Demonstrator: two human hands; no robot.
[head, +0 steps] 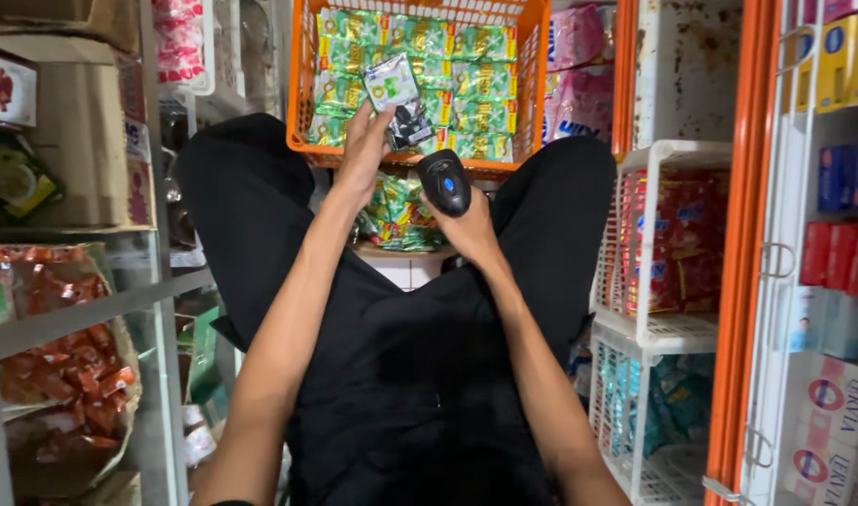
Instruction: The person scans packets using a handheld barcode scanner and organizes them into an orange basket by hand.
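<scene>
My left hand [363,141] holds up a small silver and green sachet [396,98] in front of an orange basket [302,94] filled with several rows of green sachets [466,66]. My right hand [466,225] grips a black handheld scanner [445,181] with a blue button, its head just below the sachet. Both arms reach out over my black trousers [410,375] as I sit between the shelves. More green packets [396,220] lie under the basket, partly hidden by my hands.
White wire baskets [672,328] on the right hold red packets and blue-green packets. An orange shelf post [738,281] stands beside boxed goods at far right. Left shelves [82,309] carry orange snack bags and cardboard boxes. Pink packets [579,66] sit beside the basket.
</scene>
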